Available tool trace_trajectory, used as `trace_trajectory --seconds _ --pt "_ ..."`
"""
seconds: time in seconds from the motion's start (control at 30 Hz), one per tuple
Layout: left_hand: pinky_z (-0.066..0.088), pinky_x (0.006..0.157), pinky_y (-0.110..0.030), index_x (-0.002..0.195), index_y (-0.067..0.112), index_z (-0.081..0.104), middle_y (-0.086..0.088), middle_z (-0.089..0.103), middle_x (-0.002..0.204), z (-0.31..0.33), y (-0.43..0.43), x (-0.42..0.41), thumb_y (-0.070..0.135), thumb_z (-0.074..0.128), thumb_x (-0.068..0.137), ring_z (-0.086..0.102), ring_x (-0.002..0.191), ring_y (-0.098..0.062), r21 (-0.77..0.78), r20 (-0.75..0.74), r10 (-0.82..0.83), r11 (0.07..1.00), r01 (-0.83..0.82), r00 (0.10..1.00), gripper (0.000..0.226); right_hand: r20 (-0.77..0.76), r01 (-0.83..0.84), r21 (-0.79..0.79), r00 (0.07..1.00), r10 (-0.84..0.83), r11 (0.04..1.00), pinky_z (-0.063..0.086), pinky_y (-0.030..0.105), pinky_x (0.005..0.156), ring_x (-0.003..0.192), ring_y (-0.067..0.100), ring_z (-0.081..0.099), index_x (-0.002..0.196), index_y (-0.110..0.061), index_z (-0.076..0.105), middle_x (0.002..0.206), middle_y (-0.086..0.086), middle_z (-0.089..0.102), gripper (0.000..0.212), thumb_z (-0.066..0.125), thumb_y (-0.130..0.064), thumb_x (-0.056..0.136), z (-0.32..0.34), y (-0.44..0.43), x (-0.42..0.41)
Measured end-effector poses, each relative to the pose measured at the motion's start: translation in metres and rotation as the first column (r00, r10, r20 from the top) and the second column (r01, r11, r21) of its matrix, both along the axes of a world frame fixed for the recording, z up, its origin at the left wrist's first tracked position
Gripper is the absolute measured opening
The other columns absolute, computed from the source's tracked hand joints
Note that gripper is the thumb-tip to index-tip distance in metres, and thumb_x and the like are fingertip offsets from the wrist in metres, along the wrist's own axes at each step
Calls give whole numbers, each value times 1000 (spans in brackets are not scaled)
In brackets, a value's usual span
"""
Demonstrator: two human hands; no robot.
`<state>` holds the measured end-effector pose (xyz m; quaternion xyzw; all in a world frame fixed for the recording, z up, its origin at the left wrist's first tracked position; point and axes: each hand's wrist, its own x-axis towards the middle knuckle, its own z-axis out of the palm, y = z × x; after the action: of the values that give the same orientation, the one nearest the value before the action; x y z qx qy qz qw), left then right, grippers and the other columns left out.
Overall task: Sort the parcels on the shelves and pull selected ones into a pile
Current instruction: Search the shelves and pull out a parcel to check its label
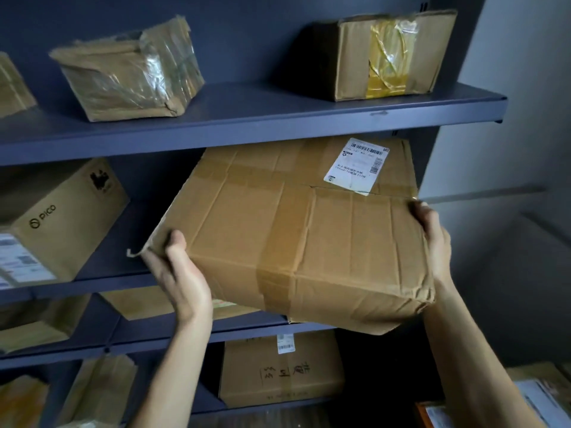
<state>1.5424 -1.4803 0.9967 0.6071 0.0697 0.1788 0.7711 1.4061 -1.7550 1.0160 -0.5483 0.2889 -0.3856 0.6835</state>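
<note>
Head view looks at a dark blue-grey shelf unit [278, 118] with several boards, each carrying brown cardboard parcels. The biggest of them, a creased large box [309, 236] sealed with brown tape, sits tilted at the second board down. Its far end is tucked under the top board and its near end hangs out past the shelf edge, in front of the boards below.

On the top board stand a box wrapped in clear tape [129, 72] and a box with yellow tape [386, 54], well apart. A printed box [61, 223] stands left of the large one on the same board. Lower down is a box with handwriting [278, 372].

The left hand [179, 273] grips the large box at its near left corner, thumb on the top face and fingers underneath. The right hand [435, 239] holds the right edge, fingers curled over it.

A white shipping label [357, 166] is stuck near the large box's far right corner.
</note>
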Motion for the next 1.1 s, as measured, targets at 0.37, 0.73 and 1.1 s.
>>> trace_trajectory --seconds 0.37,0.73,1.1 --pt "24 127 -43 164 19 18 -5 22 168 -20 0 -24 62 54 83 30 152 -19 -52 -3 79 996 -79 997 99 -55 -131 -16 990 130 991 49 19 75 89 8 63 104 -22 70 101 -3 69 23 51 -35 105 2 -18 7" --pt "27 124 -45 161 29 2 2 17 162 -25 0 -20 60 92 61 27 147 -21 378 98 -158 919 110 983 139 -60 -262 1 963 262 965 53 37 98 110 22 73 125 -15 71 119 10 76 56 51 -62 101 16 -35 17" --pt "20 123 -51 164 22 -3 -11 19 160 -19 -30 21 44 90 75 16 146 -19 404 80 -178 906 131 981 130 59 -201 -17 978 201 980 33 40 121 139 11 53 142 -25 62 143 -6 65 88 55 -86 79 -25 -14 16"
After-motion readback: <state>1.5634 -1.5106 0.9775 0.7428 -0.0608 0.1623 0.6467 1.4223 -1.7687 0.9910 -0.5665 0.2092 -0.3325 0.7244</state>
